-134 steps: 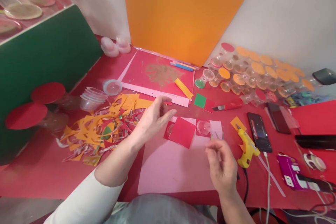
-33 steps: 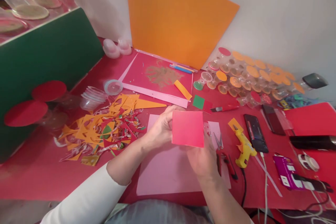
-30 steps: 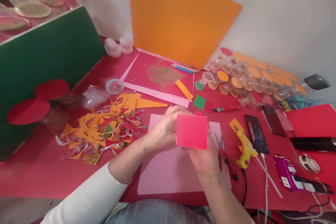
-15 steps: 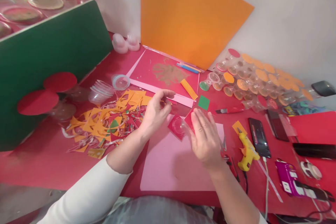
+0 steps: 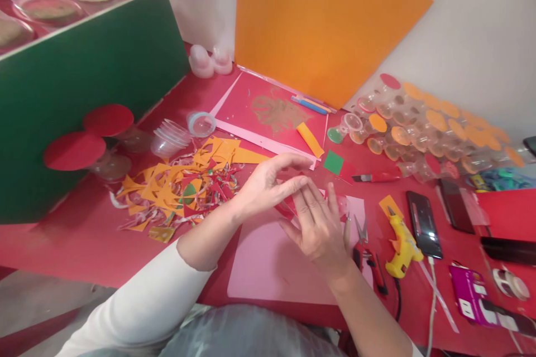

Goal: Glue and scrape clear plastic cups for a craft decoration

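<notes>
My left hand (image 5: 272, 185) reaches in over the pink sheet, fingers curved and thumb apart from them. Its thumb meets the fingertips of my right hand (image 5: 320, 228). Palm down, my right hand has its fingers stretched out and spread a little. A red piece (image 5: 287, 206) shows partly between the two hands; the fingers cover most of it. Just right of my right fingers is a clear plastic piece (image 5: 342, 205), partly hidden. Under both hands lies the pink sheet (image 5: 268, 268).
Orange and red scraps (image 5: 167, 184) are heaped at left, near stacked clear cups (image 5: 170, 138). At right lie scissors (image 5: 363, 234), a yellow glue gun (image 5: 402, 248), a phone (image 5: 424, 223) and a red-handled cutter (image 5: 372, 177). A green square (image 5: 334, 162) lies ahead.
My left hand has moved right and lower, up against my right fingertips. The right hand's fingers have spread, and the red piece with clear plastic near its thumb is now mostly covered. The view has shifted slightly.
</notes>
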### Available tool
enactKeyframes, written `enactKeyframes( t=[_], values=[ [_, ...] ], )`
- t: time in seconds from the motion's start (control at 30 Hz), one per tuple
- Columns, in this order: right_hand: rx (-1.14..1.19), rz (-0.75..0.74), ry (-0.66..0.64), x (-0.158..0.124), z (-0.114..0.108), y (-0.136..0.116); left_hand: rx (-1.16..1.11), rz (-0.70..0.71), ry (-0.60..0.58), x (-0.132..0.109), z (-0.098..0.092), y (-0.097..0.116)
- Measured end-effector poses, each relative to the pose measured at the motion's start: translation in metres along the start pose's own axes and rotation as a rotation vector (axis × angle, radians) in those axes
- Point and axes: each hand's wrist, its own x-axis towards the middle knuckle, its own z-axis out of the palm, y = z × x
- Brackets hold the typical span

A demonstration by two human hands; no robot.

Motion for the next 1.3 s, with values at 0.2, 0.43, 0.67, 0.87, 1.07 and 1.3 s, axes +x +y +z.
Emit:
enactKeyframes(
  t=[0.2, 0.43, 0.67, 0.87, 1.07, 1.3],
  values=[
    [0.067, 0.009, 0.019, 0.0, 0.004, 0.001, 0.14, 0.192, -0.222, 0.001, 0.0, 0.001],
    [0.067, 0.034, 0.082, -0.003, 0.012, -0.001, 0.256, 0.243, -0.276, 0.005, 0.0, 0.001],
    [0.072, 0.028, 0.096, -0.004, 0.014, 0.0, 0.273, 0.215, -0.303, 0.006, 0.0, 0.003],
    [0.088, 0.032, 0.086, -0.002, 0.012, -0.001, 0.27, 0.245, -0.298, 0.005, 0.0, 0.002],
    [0.07, 0.014, 0.022, 0.0, 0.007, 0.0, 0.234, 0.292, -0.26, 0.004, -0.001, -0.005],
    [0.197, 0.017, -0.159, 0.002, -0.015, 0.008, -0.067, 0.166, 0.152, 0.002, -0.011, -0.01]
  ],
)
